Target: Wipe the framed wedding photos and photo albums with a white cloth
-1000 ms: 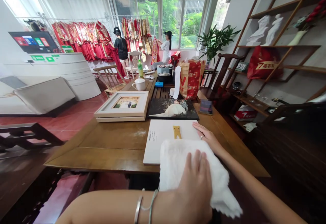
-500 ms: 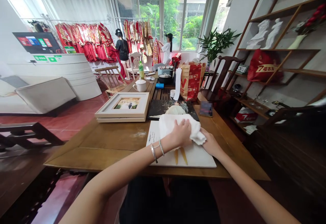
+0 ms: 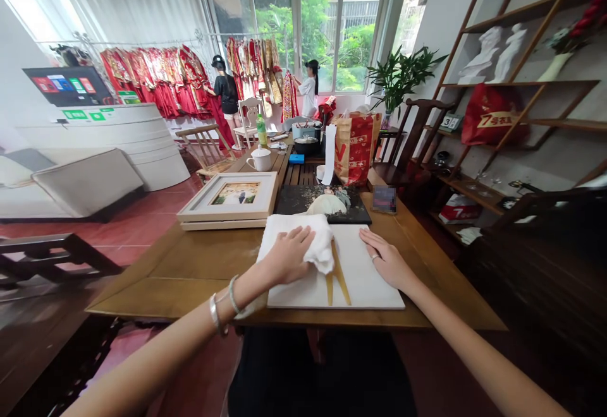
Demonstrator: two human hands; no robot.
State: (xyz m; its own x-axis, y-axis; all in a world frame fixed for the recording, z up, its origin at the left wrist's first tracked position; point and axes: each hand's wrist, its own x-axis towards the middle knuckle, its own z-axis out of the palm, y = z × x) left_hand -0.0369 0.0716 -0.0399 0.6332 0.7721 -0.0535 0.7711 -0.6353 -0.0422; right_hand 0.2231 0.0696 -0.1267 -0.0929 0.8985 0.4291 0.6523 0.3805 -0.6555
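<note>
Resting my left hand (image 3: pixel 288 256) on a white cloth (image 3: pixel 322 240) at a busy table (image 3: pixel 213 259)

My left fingers lie nearly flat, slightly spread, over the cloth, which covers the far left part of a white board (image 3: pixel 374 284). My right hand (image 3: pixel 387 260) rests along the board's right edge, fingers straight and close together, gripping nothing that I can see. Between my hands, a gold-brown shape (image 3: pixel 340 278) on the board runs out from under the cloth.

Just beyond the board a black panel (image 3: pixel 294 199) with a pale printed figure lies flat, blocking the space ahead. To my left sits a stack of framed pictures (image 3: pixel 232 193), near the cloth. Farther off, a lidded white cup (image 3: pixel 260 159), a small blue box (image 3: pixel 296 159), a dark pot (image 3: pixel 306 145) and a green bottle (image 3: pixel 262 129) crowd the middle, and a red-and-tan paper bag (image 3: pixel 358 145) stands tall on the right, a white paper strip (image 3: pixel 329 155) beside it.

The table is brown wood, over a red tiled floor (image 3: pixel 164 230). Past it, two people stand among red and gold garments (image 3: pixel 147 79) by the window. A pale sofa (image 3: pixel 88 183) and a curved white counter (image 3: pixel 130 142) fill the left; on the right are a leafy plant (image 3: pixel 401 72) and wooden shelves (image 3: pixel 516 84) bearing white statues (image 3: pixel 484 54) and a red bag (image 3: pixel 496 117).
</note>
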